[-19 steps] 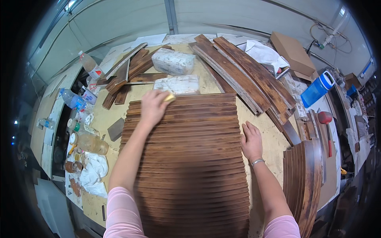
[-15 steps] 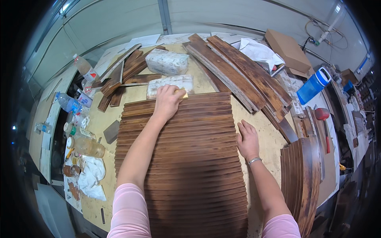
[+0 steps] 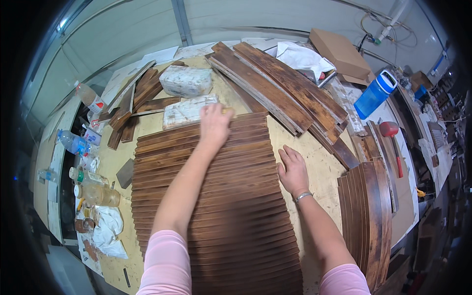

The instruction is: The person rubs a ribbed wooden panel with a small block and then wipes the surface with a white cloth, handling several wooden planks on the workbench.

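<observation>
Left arm stretched far forward, left hand (image 3: 215,125) palm-down; right hand (image 3: 293,168) flat, fingers spread, nearer the body.

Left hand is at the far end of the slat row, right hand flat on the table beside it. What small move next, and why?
Probably draw the left hand, with the small yellowish pad under it, back toward you along the dark slats. It sits at the far edge while the right hand braces on the table.

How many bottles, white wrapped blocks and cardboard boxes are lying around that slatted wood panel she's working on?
Clear plastic bottles at the left edge: 3
Blue water bottle with white cap: 1
White wrapped blocks: 2
Brown cardboard box: 1
Total: 7
</observation>
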`<state>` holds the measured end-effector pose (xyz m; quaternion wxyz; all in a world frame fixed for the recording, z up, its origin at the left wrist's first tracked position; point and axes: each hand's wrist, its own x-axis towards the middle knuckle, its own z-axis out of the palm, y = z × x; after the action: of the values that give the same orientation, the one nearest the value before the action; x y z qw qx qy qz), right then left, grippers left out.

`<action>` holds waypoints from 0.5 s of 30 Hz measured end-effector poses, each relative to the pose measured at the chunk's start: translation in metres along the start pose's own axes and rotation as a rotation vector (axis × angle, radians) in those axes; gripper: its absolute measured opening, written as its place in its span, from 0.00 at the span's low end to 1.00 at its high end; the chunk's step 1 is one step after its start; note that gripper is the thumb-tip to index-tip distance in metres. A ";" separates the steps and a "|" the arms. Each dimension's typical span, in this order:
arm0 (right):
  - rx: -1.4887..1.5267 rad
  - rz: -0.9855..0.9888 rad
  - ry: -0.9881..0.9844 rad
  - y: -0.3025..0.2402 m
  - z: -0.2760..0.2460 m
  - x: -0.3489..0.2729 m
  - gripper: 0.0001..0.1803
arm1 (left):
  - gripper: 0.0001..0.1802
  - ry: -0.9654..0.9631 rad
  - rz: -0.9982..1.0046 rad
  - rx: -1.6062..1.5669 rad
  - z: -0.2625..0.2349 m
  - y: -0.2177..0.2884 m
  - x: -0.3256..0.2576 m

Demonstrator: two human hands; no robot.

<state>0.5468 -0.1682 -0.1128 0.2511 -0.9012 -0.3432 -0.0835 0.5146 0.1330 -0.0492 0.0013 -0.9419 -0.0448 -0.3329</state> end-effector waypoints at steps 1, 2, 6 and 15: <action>-0.001 0.000 0.002 0.001 0.000 0.000 0.24 | 0.18 -0.001 -0.033 0.023 -0.001 -0.011 -0.005; 0.002 -0.002 0.006 0.000 0.000 0.000 0.24 | 0.18 -0.001 -0.066 0.050 -0.006 -0.020 -0.007; 0.007 0.001 0.007 -0.002 -0.001 0.000 0.24 | 0.18 -0.081 -0.150 -0.168 -0.010 -0.015 -0.012; 0.689 0.284 0.013 -0.001 0.020 0.060 0.19 | 0.21 -0.069 -0.464 -0.411 -0.027 -0.024 -0.035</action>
<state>0.5908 -0.1233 -0.1101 0.5511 -0.8018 -0.2212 0.0670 0.4686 0.1527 -0.0507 -0.2667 -0.8978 -0.1902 -0.2944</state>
